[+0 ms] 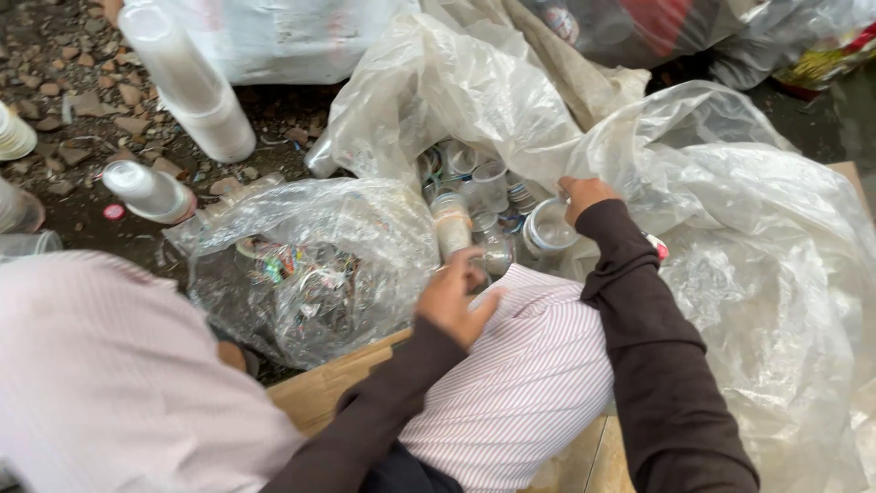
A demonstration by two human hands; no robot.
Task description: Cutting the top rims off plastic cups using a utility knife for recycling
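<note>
1. Two hands are at work, both in dark brown long sleeves, above a knee covered in pink-and-white striped cloth (pixel 525 383).
2. The left hand (pixel 453 297) has its fingers curled around the lower end of one tall stack of clear plastic cups (pixel 451 228), which stands tilted at the mouth of the big sack.
3. The right hand (pixel 584 196) reaches into one large crinkled clear plastic sack (pixel 730 228); its fingers are bent at the rim of one clear round plastic cup (pixel 547 230), though whether they pinch it I cannot tell.
4. Inside the sack opening lie loose clear cups, at least six, too jumbled for a firm count.
5. One smaller clear plastic bag (pixel 315 265) of mixed scraps sits just beside the left hand, on the left.
6. On the gravel ground (pixel 64 82) at upper left lie two long nested stacks of translucent white cups (pixel 187 78), plus one shorter stack (pixel 146 190) nearer.
7. One small red bottle cap (pixel 113 212) lies on the gravel near that shorter stack.
8. One brown cardboard sheet (pixel 319 388) lies under the knee.
</note>
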